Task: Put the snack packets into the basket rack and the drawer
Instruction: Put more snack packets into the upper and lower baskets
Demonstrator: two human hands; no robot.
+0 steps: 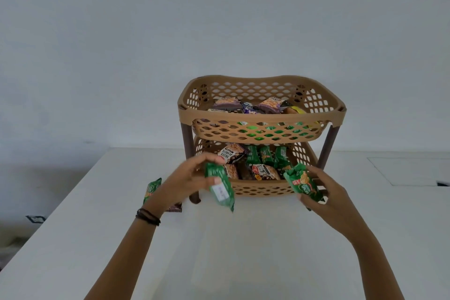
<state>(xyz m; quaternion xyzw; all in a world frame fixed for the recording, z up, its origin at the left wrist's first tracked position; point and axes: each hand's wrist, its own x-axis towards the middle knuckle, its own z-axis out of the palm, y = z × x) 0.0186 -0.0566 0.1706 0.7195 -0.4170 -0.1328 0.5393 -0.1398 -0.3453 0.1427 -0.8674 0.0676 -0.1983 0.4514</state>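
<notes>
I have the white table [243, 238] spread under everything. The tan two-tier basket rack [261, 114] stands on it toward the far edge, and both tiers already hold a mix of peanut packets and green ones. I see no drawer from here.

The left hand [192, 178] sits just in front of the lower tier's left corner. Its thumb and fingers are curled round a green snack packet [220, 187] that hangs long side down, a white label facing me. The right hand [326, 192] is at the lower tier's right corner, fingers wrapped under a second green packet [303, 184], held tilted with its crimped end up.

I judge these to be light, crinkly film pouches, soft and a little slick, with contents that could crush. I'd grip across the middle with gentle pressure, not by the end seam.

Another green packet [152, 190] lies on the table left of the left wrist. A dark packet [175, 207] shows partly behind that wrist.
</notes>
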